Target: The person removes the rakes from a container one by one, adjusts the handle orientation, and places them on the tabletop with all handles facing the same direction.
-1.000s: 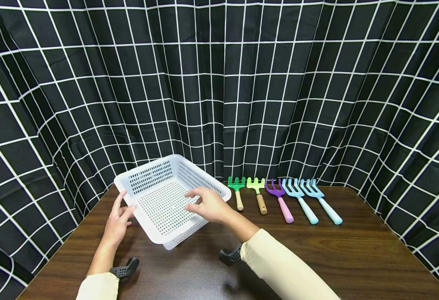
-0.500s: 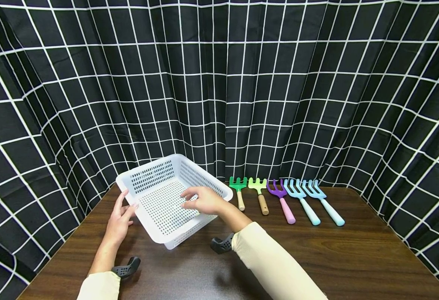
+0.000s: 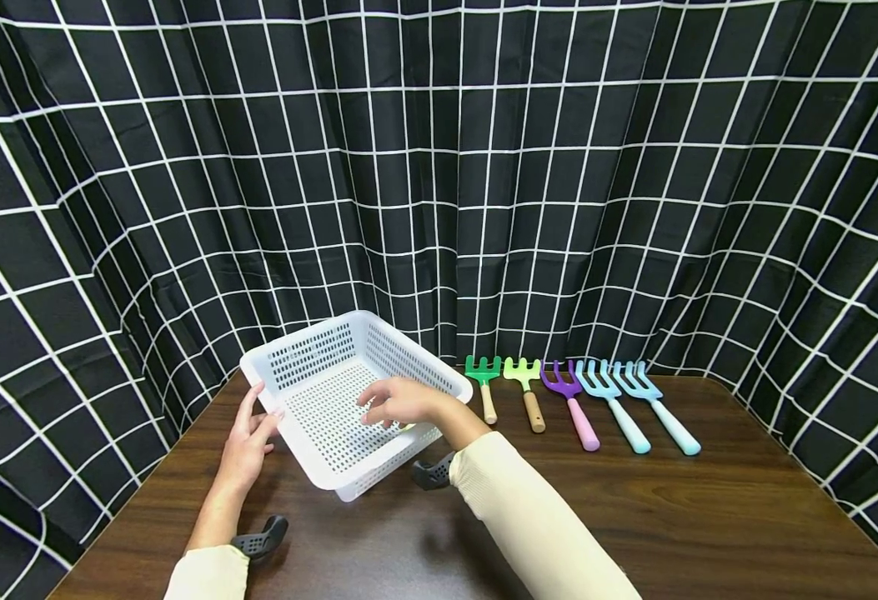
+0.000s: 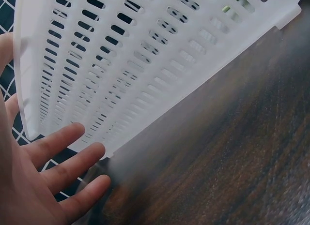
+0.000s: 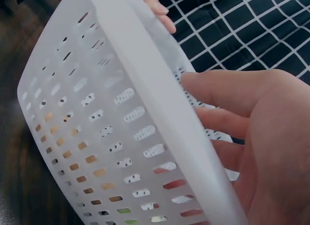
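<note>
A white perforated plastic basket (image 3: 299, 462) sits on the table at the left middle. My left hand (image 3: 243, 450) touches its left rim with thumb and forefinger; the left wrist view shows the other fingers (image 4: 72, 164) spread outside the wall. Over the basket's near right side hangs my right hand (image 3: 401, 402), with its fingers loosely bent inside and nothing between them. In the right wrist view these fingers (image 5: 218, 89) reach past the rim. Yellow-green and tan patches show through the side holes, from something mostly hidden inside the basket.
Several hand forks lie in a row right of the basket: a green one (image 3: 487, 392), a lime one (image 3: 532, 408), a purple and pink one (image 3: 579, 417) and two light blue ones (image 3: 622, 417). A black gridded curtain (image 3: 559, 183) stands behind the brown table (image 3: 671, 533).
My right hand has moved a little left over the basket, its fingers bending down. A sliver of yellow-green now shows beneath it. The left hand stays at the rim; the whole view has shifted slightly.
</note>
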`<state>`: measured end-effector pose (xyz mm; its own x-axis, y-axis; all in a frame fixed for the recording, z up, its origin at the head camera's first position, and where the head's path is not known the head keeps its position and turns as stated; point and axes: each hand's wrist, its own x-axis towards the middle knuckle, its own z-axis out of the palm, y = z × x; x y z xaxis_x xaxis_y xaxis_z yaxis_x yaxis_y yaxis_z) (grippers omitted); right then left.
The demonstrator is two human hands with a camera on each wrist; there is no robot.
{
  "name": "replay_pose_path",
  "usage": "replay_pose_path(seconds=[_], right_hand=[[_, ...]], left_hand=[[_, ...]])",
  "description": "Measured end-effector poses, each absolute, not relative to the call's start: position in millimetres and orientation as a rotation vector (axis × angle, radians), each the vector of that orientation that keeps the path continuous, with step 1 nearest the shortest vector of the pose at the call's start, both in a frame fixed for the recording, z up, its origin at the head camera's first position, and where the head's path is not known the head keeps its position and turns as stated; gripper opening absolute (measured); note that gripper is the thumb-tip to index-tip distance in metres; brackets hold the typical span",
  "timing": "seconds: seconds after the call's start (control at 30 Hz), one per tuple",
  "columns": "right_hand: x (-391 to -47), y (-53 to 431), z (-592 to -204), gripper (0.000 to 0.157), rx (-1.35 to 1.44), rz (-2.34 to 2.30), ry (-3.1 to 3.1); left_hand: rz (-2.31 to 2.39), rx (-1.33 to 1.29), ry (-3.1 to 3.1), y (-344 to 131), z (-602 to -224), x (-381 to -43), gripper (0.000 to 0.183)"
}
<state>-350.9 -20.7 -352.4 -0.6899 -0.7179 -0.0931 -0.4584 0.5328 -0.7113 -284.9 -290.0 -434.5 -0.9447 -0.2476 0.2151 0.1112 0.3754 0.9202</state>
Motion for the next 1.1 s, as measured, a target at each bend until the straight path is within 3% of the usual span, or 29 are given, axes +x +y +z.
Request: replay_pose_path(seconds=[0.57,0.93,1.1], right_hand=[[-359,-30,-363,0.044,-0.936,-0.573,2.422],[-360,-34,-362,0.035,-1.036,-0.396,2.412],[-359,-34,-362,0.037,-1.011,-0.351,2.458]], left_hand=[[-1.591,0.115,-2.325,-290,-435,-286,0.067],[-1.584,0.127,-2.336,-292,-434,-285,0.067],[-1.591,0.112,-2.315,-291,-436,-286,0.066]])
